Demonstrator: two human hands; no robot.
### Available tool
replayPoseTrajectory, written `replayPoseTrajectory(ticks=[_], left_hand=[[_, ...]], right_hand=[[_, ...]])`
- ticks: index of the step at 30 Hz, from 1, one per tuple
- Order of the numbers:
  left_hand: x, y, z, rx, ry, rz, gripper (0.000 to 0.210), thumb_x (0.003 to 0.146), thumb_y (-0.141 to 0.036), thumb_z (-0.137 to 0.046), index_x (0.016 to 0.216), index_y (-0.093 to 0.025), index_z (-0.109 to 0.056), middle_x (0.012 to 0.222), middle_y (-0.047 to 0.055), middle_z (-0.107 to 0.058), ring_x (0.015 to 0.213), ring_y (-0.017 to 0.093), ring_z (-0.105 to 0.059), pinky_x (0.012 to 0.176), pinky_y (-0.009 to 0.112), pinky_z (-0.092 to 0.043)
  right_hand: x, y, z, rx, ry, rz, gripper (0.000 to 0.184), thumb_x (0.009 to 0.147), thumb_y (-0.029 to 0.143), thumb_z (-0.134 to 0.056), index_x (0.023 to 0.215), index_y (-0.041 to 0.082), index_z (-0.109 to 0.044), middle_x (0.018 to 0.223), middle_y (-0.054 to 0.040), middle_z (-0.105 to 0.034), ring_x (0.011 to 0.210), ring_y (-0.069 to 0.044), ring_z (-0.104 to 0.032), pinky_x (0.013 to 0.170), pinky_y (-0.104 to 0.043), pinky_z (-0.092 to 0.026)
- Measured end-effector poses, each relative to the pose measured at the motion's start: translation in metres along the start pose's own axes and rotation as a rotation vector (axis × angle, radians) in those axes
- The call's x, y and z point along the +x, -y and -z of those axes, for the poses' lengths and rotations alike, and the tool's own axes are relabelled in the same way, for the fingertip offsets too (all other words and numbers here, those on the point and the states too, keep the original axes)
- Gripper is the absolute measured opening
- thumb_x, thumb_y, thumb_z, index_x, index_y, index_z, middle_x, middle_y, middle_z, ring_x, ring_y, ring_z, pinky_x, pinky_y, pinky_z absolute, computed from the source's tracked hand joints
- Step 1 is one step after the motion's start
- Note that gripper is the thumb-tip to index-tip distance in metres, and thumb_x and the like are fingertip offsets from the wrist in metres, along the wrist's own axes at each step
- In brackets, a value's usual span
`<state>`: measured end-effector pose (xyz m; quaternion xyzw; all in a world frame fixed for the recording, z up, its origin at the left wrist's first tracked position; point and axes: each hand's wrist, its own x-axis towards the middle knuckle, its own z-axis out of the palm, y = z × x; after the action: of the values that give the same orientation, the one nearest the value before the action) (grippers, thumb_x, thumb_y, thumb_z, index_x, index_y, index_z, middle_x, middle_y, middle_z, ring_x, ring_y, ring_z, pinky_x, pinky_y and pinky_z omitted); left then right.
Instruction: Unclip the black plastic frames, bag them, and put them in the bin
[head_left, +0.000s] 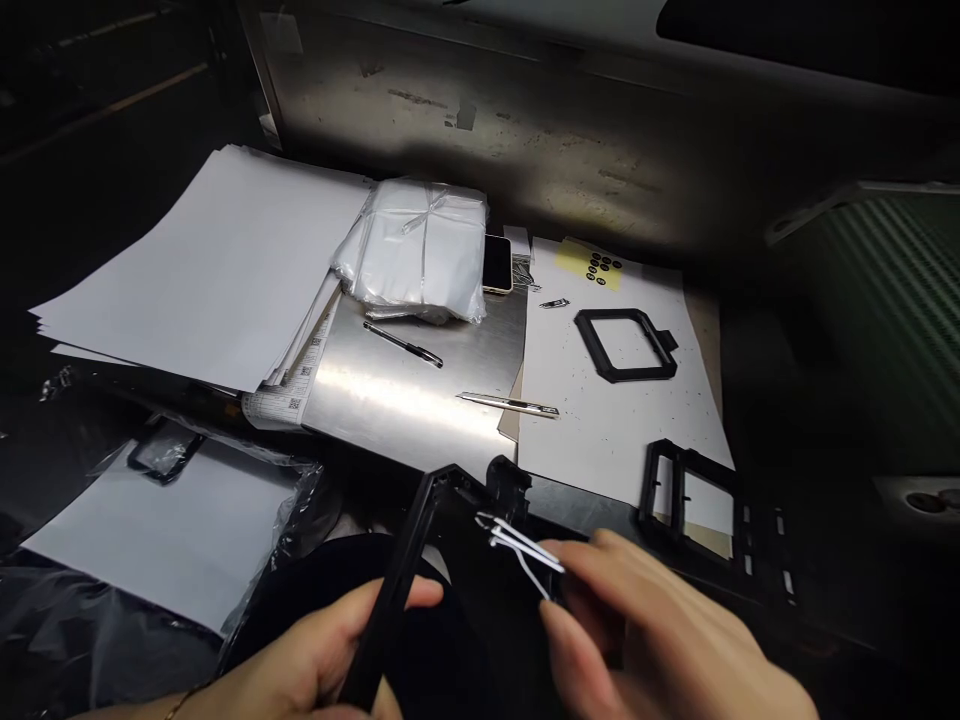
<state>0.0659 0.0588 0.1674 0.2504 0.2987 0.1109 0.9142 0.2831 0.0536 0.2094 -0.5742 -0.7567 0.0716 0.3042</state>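
Note:
My left hand (330, 635) is closed around one bar of a black plastic frame (397, 570), held up at a tilt near the bottom middle. Between the thumb and fingers of my right hand (660, 620) is a pair of metal nail clippers (525, 548), the lever standing away from the body. Its jaws point left, close to the inner corner of the frame; I cannot tell whether they touch it. Beyond the hands, a second black frame (628, 376) lies flat on white paper (592, 440). Another black piece with two openings (679, 500) rests at the paper's near right edge.
A cutter knife (510, 404) and a pen (403, 345) lie on the metal tabletop (367, 400). Behind them are wrapped plastic bags (420, 245) and a phone (498, 264). Left stands a stack of white sheets (202, 270), with a plastic-lined container (172, 530) below. A metal panel (510, 150) bounds the back.

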Motion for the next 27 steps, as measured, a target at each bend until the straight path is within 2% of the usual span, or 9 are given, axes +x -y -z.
replayPoseTrajectory(ticks=[4,7,11,14,16,20,23,25,27], left_hand=[[-0.002,0.000,0.002,-0.097,-0.044,-0.008,0.061,0.068,-0.041,-0.063,0.121,-0.023,-0.039,0.066,0.000,-0.064,0.055,0.013,-0.057,0.055,0.024,-0.032],[-0.004,-0.003,0.005,-0.101,-0.052,-0.053,0.057,0.072,-0.038,-0.058,0.122,-0.021,-0.037,0.069,0.003,-0.067,0.072,0.023,-0.063,0.072,0.039,-0.039],[0.000,-0.002,0.013,0.055,-0.070,-0.187,0.056,0.075,-0.041,-0.051,0.123,-0.018,-0.034,0.064,0.003,-0.066,0.084,0.030,-0.061,0.086,0.052,-0.032],[0.012,0.002,0.019,0.362,-0.253,-0.222,0.056,0.073,-0.038,-0.055,0.122,-0.021,-0.036,0.051,-0.005,-0.058,0.061,0.020,-0.061,0.087,0.044,-0.034],[0.023,0.005,0.020,0.660,-0.436,-0.196,0.054,0.071,-0.033,-0.058,0.121,-0.023,-0.040,0.054,-0.004,-0.056,0.055,0.017,-0.056,0.079,0.038,-0.040],[0.044,0.005,0.018,1.130,-0.546,-0.185,0.059,0.066,-0.032,-0.061,0.122,-0.018,-0.045,0.075,0.010,-0.063,0.071,0.028,-0.058,0.068,0.037,-0.045],[0.048,0.001,0.029,1.129,-0.498,-0.447,0.056,0.068,-0.032,-0.062,0.121,-0.024,-0.046,0.109,0.013,-0.056,0.101,0.031,-0.051,0.087,0.039,-0.038],[0.046,-0.005,0.042,0.958,-0.751,-0.650,0.056,0.070,-0.033,-0.060,0.122,-0.027,-0.041,0.131,0.009,-0.037,0.123,0.028,-0.028,0.101,0.040,-0.021],[0.042,-0.013,0.055,0.594,-0.944,-0.654,0.055,0.072,-0.035,-0.057,0.122,-0.026,-0.037,0.130,0.009,-0.035,0.124,0.025,-0.026,0.102,0.039,-0.018]], right_hand=[[-0.006,-0.064,-0.021,-0.003,-0.317,-0.322,0.017,0.080,0.029,-0.048,0.093,0.019,-0.052,0.066,-0.0003,-0.056,0.059,-0.012,-0.054,0.058,-0.024,-0.045],[-0.020,-0.129,-0.054,-0.053,-0.222,-0.599,0.029,0.080,0.040,-0.042,0.093,0.016,-0.052,0.079,-0.0064,-0.057,0.071,-0.018,-0.054,0.068,-0.035,-0.043],[-0.036,-0.182,-0.087,-0.097,-0.157,-0.676,0.036,0.073,0.045,-0.042,0.084,0.014,-0.057,0.092,-0.0163,-0.052,0.096,-0.032,-0.043,0.081,-0.052,-0.032],[-0.033,-0.166,-0.092,-0.119,-0.179,-0.718,0.042,0.073,0.046,-0.042,0.094,0.012,-0.055,0.110,-0.0221,-0.043,0.110,-0.040,-0.029,0.084,-0.062,-0.019],[-0.021,-0.129,-0.090,0.033,-0.116,-0.698,0.045,0.077,0.047,-0.038,0.105,0.014,-0.049,0.112,-0.0190,-0.045,0.108,-0.034,-0.037,0.084,-0.055,-0.028],[0.010,-0.046,-0.080,0.923,0.346,-0.647,0.050,0.082,0.047,-0.037,0.121,0.017,-0.031,0.088,-0.0072,-0.060,0.077,-0.019,-0.057,0.069,-0.035,-0.044],[0.032,-0.017,-0.074,1.062,0.372,-0.661,0.049,0.083,0.041,-0.041,0.122,0.015,-0.027,0.069,-0.0006,-0.059,0.067,-0.015,-0.055,0.069,-0.032,-0.041],[0.042,-0.014,-0.073,1.077,0.399,-0.640,0.045,0.085,0.037,-0.039,0.122,0.012,-0.029,0.059,0.0028,-0.056,0.061,-0.014,-0.052,0.068,-0.030,-0.040],[0.050,-0.014,-0.075,1.120,0.503,-0.601,0.044,0.085,0.035,-0.040,0.121,0.011,-0.032,0.051,0.0048,-0.053,0.054,-0.012,-0.050,0.064,-0.028,-0.040]])
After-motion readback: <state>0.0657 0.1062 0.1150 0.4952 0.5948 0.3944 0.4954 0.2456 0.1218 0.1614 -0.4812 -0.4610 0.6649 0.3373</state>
